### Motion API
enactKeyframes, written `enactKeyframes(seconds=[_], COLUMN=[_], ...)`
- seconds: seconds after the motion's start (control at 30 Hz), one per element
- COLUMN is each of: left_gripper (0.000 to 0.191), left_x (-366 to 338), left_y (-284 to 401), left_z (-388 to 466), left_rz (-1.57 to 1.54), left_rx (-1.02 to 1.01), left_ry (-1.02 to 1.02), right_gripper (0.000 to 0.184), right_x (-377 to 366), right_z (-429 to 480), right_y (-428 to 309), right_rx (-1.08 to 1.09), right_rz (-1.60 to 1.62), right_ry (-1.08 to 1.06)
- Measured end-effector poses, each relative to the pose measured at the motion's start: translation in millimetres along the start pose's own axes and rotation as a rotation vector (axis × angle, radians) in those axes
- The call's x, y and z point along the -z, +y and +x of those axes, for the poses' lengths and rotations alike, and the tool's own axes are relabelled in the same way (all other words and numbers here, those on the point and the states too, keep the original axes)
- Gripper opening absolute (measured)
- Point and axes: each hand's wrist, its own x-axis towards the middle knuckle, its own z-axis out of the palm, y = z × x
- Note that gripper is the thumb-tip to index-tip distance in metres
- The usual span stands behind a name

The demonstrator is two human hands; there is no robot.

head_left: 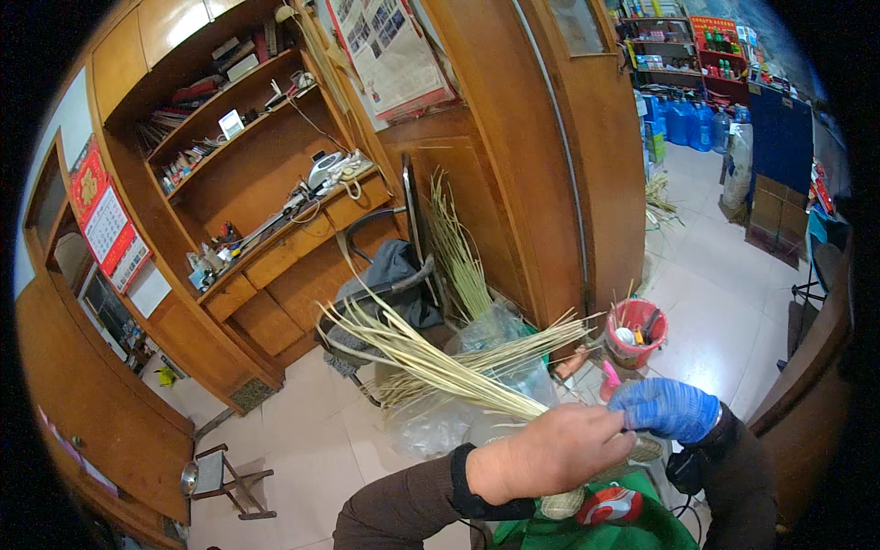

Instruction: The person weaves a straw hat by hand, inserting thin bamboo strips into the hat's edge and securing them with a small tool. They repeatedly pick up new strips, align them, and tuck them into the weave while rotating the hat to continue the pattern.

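Observation:
My bare left hand (557, 443) is curled over the near end of a bundle of pale straw strands (440, 364). The bundle fans out to the upper left. My right hand (663, 409), in a blue knitted glove, meets the left at the fingertips. Its fingers are bent and blurred, and what lies between them is hidden. Below the hands, parts of a woven straw piece (564, 505) show, mostly covered by my left hand and wrist. A green cloth (619, 522) with a red and white print lies over my lap.
A second straw bundle (529, 344) lies on clear plastic sheeting (433, 426) beyond my hands. A red bucket (636, 337) with tools stands ahead, near a pink-topped bottle (608, 381). A chair (412, 275) with clothes stands by the desk; a folding stool (230, 478) is at left.

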Motion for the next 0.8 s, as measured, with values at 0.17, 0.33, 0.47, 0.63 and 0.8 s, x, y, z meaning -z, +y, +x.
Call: enactKeyframes(seconds=[0.17,0.33,0.47,0.63,0.8], left_gripper=[0.022,0.019,0.014,0.015,0.025], left_x=[2,7,12,80,138], left_y=[12,9,-31,-58,-42], left_z=[-5,-13,-43,-131,-175], left_rz=[0.003,-0.119,-0.447,-0.606,-0.348], left_rx=[-0.084,-0.078,0.298,0.759,1.208], left_ry=[-0.068,-0.014,0.430,1.272,1.383], right_gripper=[0.024,0.014,0.014,0.006,0.026], right_x=[-18,10,11,61,197], right_z=[4,53,72,7,-173], right_y=[20,14,53,212,340], right_rx=[0.152,0.096,0.191,0.084,0.149], right_rz=[-0.019,0.894,1.354,1.257,1.390], right_ry=[-0.097,0.395,0.384,0.586,1.074])
